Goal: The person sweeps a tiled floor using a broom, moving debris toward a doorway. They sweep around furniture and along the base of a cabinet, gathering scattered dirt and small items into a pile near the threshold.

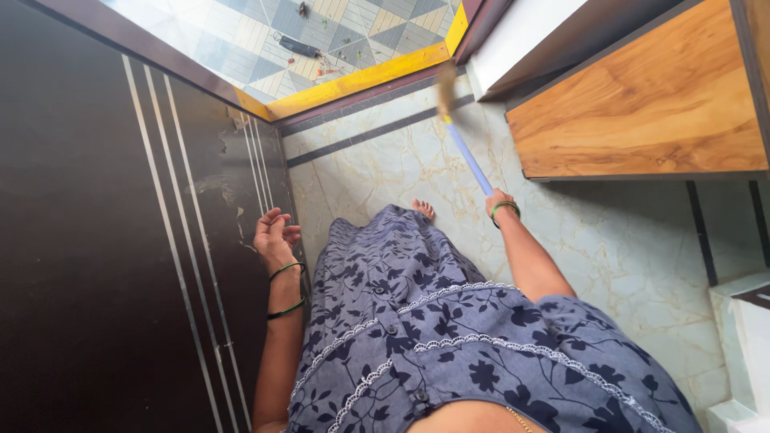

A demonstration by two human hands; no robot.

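My right hand (499, 200) grips the blue handle of a broom (468, 155); its straw-coloured bristle head, blurred, reaches the marble floor (385, 164) near the yellow door threshold (361, 80). My left hand (274, 236) rests with loosely curled fingers against the dark brown door (104, 240) and holds nothing. Green bangles sit on both wrists. I wear a blue floral dress, and one bare foot (423, 209) shows below its hem.
A wooden cabinet (642, 104) stands at the upper right, with white wall beside it. Beyond the threshold lies a patterned tiled floor (265, 40) with a dark object and small debris. White tiled ledges sit at the lower right.
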